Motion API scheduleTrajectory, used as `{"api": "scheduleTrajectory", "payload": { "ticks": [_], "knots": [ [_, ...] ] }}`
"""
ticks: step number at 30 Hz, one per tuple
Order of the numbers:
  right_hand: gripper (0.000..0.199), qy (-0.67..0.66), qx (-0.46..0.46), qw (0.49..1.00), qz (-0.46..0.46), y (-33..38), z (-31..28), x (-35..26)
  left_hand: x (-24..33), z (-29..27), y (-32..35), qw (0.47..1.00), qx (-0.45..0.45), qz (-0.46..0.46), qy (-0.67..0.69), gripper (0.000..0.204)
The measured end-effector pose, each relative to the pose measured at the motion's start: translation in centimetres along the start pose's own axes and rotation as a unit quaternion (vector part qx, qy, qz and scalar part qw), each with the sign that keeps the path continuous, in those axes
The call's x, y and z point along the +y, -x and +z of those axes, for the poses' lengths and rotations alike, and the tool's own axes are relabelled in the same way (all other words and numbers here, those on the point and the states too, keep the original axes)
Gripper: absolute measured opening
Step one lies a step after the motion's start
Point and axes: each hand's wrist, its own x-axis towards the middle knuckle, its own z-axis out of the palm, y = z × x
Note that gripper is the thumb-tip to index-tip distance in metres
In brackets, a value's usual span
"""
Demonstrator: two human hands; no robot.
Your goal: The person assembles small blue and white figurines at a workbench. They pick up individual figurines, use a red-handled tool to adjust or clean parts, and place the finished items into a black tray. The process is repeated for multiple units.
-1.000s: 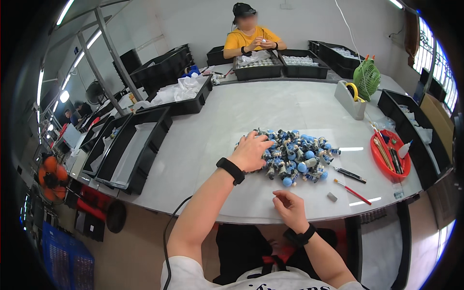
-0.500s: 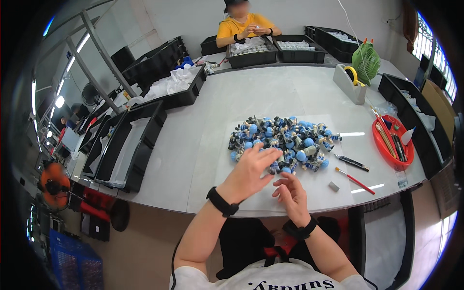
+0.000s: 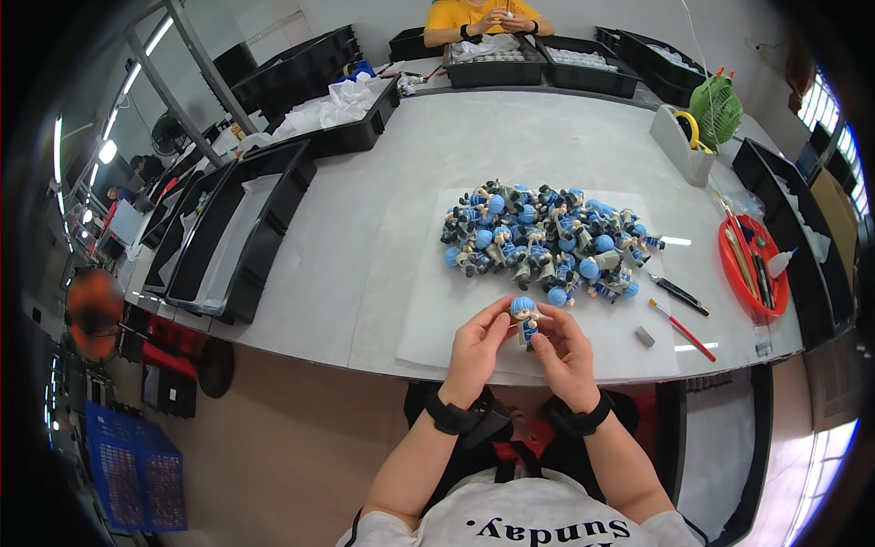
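From my feed, the figurine (image 3: 524,317) is mostly covered by my left hand (image 3: 476,351) and right hand (image 3: 563,351); only its blue head and a bit of body show. The figures in the pile (image 3: 542,239) overlap, so I cannot count them. The person in yellow (image 3: 481,14) is cut off by the top edge. The tools in the red tray (image 3: 740,264) are too small to identify.

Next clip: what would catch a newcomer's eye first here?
The heap of blue-headed figurines on a white sheet mid-table. Just below it, at the near table edge, the left hand and right hand together hold one figurine. A red tray of tools sits at the right.
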Motion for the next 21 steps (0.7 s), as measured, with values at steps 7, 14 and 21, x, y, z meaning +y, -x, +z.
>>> {"api": "scheduleTrajectory", "payload": {
  "ticks": [7,14,21],
  "knots": [
    [0.036,0.029,-0.009,1.0,0.001,0.0,0.0,0.1,-1.1,-0.1,-0.4,0.996,0.011,-0.003,0.092,0.027],
    [0.035,0.02,-0.003,1.0,0.004,0.0,0.1,0.0,-1.2,-0.4,-0.4,0.995,0.01,-0.016,0.096,0.027],
    [0.032,-0.003,-0.002,1.0,0.025,-0.1,0.3,-0.5,-1.0,-0.2,-0.4,0.995,0.005,-0.017,0.102,0.027]
  ]
}}
